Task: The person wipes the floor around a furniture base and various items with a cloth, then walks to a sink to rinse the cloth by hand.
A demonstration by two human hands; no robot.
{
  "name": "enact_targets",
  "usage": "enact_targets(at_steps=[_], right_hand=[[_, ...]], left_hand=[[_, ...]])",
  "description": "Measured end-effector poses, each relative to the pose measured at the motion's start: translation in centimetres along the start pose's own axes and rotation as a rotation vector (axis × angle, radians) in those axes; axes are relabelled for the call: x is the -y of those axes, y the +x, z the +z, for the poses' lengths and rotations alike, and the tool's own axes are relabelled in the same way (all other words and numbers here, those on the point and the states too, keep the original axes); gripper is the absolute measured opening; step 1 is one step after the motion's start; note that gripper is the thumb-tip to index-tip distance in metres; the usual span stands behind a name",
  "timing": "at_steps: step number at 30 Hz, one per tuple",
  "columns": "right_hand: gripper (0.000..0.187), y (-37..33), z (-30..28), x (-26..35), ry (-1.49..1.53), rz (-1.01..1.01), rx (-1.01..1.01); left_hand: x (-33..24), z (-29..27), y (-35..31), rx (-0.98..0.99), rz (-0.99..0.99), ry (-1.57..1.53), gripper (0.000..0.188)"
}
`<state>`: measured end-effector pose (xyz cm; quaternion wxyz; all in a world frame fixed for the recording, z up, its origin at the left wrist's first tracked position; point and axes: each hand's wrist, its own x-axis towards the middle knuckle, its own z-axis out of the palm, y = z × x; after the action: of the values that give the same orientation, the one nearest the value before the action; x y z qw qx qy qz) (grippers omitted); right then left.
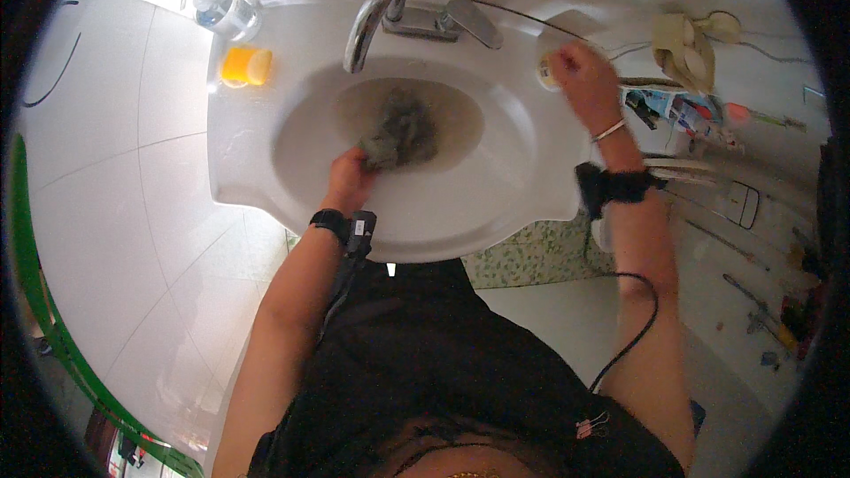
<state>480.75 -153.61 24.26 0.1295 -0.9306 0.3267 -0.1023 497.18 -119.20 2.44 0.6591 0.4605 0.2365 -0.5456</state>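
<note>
A white washbasin [266, 159] holds murky water with a dark grey cloth [403, 128] soaking in it. My left hand [350, 179] is inside the basin and grips the near edge of that cloth. My right hand [580, 71] is up on the basin's right rim, closed around a small round pale container [546, 71] that is mostly hidden by the fingers. A chrome tap [372, 13] with a lever handle stands at the back of the basin, spout over the water.
A clear pump bottle [226, 11] and an orange-yellow soap dish [245, 66] sit on the basin's back left corner. To the right, a cluttered surface holds tubes, brushes and a beige item [683, 53]. White tiled wall on the left; green strip at far left.
</note>
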Motion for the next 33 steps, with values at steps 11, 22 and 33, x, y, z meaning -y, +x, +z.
enact_targets(at_steps=[11, 22, 33], right_hand=[[0.063, -13.1, 25.8, 14.5, 0.744, 0.382, 0.392], [0.034, -14.8, 21.5, 11.7, 1.023, 0.614, -0.022], [0.029, -12.6, 23.1, 14.9, 1.539, 0.685, 0.250]], left_hand=[[1.3, 1.0, 0.9, 0.267, -0.096, 0.080, 0.031], [-0.5, 4.5, -1.4, 0.287, -0.053, 0.007, 0.033], [-0.9, 0.6, 1.6, 0.117, 0.126, 0.104, 0.039]])
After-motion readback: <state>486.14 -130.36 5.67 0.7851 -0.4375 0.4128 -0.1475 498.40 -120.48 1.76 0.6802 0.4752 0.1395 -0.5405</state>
